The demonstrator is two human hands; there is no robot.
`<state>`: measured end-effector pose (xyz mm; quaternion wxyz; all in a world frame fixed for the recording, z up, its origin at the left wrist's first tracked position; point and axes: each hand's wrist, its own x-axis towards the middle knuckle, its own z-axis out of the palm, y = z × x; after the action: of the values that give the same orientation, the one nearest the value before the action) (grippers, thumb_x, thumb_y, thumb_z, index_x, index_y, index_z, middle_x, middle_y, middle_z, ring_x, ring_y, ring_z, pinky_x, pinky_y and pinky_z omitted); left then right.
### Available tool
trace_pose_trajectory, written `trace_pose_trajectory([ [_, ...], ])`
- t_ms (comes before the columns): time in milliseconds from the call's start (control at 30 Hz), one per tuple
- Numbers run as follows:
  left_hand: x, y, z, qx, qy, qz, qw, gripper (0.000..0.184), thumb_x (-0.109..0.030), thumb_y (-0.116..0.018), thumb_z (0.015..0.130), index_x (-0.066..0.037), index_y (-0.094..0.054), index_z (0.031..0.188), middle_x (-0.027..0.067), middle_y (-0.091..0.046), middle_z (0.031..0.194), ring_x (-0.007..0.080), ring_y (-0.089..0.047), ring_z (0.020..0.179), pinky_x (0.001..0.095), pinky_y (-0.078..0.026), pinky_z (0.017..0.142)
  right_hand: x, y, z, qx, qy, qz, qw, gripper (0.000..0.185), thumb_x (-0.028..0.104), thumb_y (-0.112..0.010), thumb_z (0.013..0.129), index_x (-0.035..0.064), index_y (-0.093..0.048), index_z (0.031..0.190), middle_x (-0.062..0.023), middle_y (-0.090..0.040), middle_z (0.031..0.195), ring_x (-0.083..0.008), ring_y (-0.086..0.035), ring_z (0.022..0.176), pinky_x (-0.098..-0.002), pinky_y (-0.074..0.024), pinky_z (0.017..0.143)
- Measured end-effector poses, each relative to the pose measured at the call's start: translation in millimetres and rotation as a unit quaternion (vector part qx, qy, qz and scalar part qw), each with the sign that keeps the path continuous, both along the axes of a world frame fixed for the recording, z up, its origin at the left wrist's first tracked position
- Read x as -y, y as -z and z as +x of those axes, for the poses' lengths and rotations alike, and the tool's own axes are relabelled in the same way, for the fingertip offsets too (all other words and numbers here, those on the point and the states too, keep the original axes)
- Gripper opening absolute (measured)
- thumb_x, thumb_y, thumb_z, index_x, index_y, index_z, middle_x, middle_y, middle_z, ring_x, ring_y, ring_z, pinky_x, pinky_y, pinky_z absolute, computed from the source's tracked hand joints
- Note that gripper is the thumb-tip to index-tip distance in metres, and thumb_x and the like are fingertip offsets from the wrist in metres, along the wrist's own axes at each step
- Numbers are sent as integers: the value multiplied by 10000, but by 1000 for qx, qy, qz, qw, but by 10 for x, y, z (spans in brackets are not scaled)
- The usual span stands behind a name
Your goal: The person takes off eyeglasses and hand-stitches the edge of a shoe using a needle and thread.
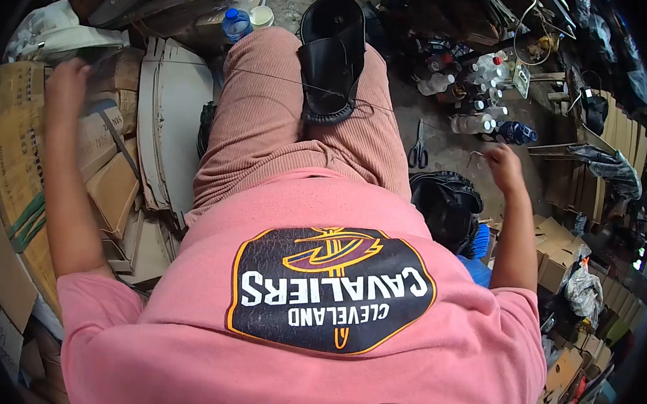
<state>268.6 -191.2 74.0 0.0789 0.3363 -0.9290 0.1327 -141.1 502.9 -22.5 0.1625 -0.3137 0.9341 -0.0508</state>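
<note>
A black leather slipper (331, 71) rests across my thighs, its open strap side facing up. A thin dark thread (198, 64) stretches from the slipper out to my left hand (66, 83), which is raised far to the left, slightly blurred, fingers closed on the thread. More thread leaves the slipper on the right and runs toward my right hand (503, 168). That hand is held out to the right with its fingers pinched; a small thin hooked shape shows at the fingertips, too small to name. Scissors (419, 150) lie on the floor near my right thigh.
Left of my legs stand cardboard sheets (168, 116) and boxes. A blue-capped water bottle (236, 25) and white cup (261, 17) sit beyond my left knee. Several plastic bottles (475, 122) stand on the right. Black shoe pieces (447, 203) lie by my right hip.
</note>
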Motion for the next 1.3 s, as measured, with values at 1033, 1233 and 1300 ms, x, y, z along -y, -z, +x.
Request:
trace_pose_trajectory([
  [1033,-2501,669,-1989,-159,478,405,763,348,-94,-704,746,-56,-610,1079,87,-604,1060,245,-573,1037,327,-454,885,2264,-354,857,265,-126,-303,907,240,-77,-594,802,49,-677,989,-18,-546,868,-101,-558,871,-230,-453,778],
  [1233,-2523,507,-2211,-3,436,451,778,353,-144,-757,701,-57,-618,1014,93,-577,945,254,-586,935,330,-465,808,2384,-302,783,222,-213,-287,907,214,-69,-633,746,63,-688,905,-30,-555,853,-140,-578,834,-262,-475,775],
  [1300,-2517,517,-2233,28,440,436,785,302,-151,-768,690,-41,-642,942,89,-565,913,243,-581,892,329,-465,782,2388,-256,773,222,-209,-297,905,255,-87,-633,703,71,-700,892,-33,-561,861,-150,-584,834,-270,-479,777],
])
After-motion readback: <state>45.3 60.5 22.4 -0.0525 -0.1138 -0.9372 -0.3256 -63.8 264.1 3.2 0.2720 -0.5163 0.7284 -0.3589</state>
